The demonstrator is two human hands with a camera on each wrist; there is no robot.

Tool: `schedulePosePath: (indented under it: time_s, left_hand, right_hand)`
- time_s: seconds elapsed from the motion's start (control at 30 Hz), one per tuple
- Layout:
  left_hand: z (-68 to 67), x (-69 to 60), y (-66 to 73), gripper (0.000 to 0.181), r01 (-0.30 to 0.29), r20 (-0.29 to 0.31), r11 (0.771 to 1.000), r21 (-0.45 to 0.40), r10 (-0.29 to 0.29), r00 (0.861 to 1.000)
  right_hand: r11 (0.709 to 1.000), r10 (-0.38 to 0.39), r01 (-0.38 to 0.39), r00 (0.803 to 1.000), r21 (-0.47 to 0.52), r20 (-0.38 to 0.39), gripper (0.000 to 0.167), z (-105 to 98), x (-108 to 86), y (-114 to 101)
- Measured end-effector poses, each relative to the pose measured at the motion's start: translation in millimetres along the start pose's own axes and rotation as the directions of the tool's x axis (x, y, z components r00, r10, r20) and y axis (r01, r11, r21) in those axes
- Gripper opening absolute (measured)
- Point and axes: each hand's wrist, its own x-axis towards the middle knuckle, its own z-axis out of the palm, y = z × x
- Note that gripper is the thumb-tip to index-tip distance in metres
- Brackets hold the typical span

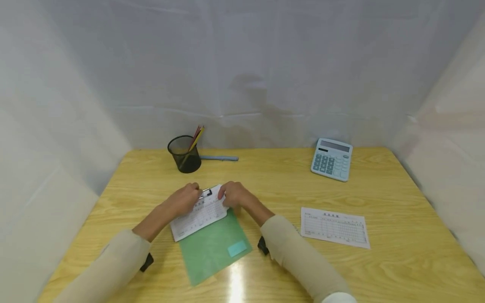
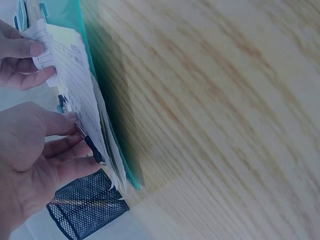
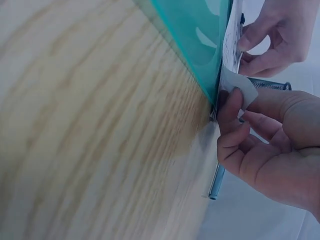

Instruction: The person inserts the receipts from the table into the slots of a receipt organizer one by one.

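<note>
Pinching a clip (image 1: 207,193), wire-handled with black parts, between thumb and fingers of the left hand (image 1: 185,198), at the far edge of a thin stack of printed sheets (image 1: 204,218). Grasping paper with the right hand (image 1: 234,195) at the stack's far right corner, fingers curled; in the right wrist view, holding a bent-up flap of white paper between thumb and fingers.

Just left of the middle of the worktop (image 1: 398,261), the sheets at a slant, over the far part of a green folder (image 1: 208,256) and a little past its left edge. On the folder's near right part, a pale blue label (image 1: 237,248). Cannot tell about contact between the folder's far edge and the worktop.

To the right, well apart from the folder, a loose printed form (image 1: 333,227), flat, with a ruled grid. At the far right, a light blue calculator (image 1: 332,160), keys upward and slightly turned. At the far left, a black mesh cup (image 1: 189,164), upright, with a few pencils (image 1: 197,138) tilted to the right inside. Just right of the cup, a slim blue rod (image 1: 223,158), flat along the far side.

Over both forearms, beige sleeves (image 1: 113,265). Behind and to both sides, pale hanging sheeting (image 1: 212,63).
</note>
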Motion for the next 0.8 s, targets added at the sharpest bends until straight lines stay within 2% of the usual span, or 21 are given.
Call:
schedulePosePath:
  time_s: [0.3, 0.43, 0.6, 0.8]
  left_hand:
    - [-2.1, -0.2, 0.7, 0.019, 0.010, 0.015, 1.000, 0.004, -0.010, 1.000]
    - [-1.1, 0.0, 0.7, 0.018, 0.006, 0.010, 1.000, 0.007, -0.006, 1.000]
    - [-0.4, -0.2, 1.0, 0.018, -0.002, -0.002, 1.000, 0.005, 0.002, 1.000]
    - [-1.9, -0.7, 1.7, 0.019, 0.013, 0.020, 1.000, 0.007, -0.013, 1.000]
  right_hand:
    - [1.000, -0.003, 0.003, 1.000, -0.007, -0.002, 0.024, -0.3, -0.8, -3.9]
    - [1.000, -0.002, 0.002, 1.000, -0.021, -0.012, 0.017, 0.1, -1.2, -5.3]
    - [1.000, 0.012, -0.012, 1.000, 0.009, -0.024, 0.013, 1.8, -0.1, -5.2]
    - [1.000, 0.018, -0.017, 0.999, 0.026, -0.044, 0.014, 3.2, 0.5, -6.3]
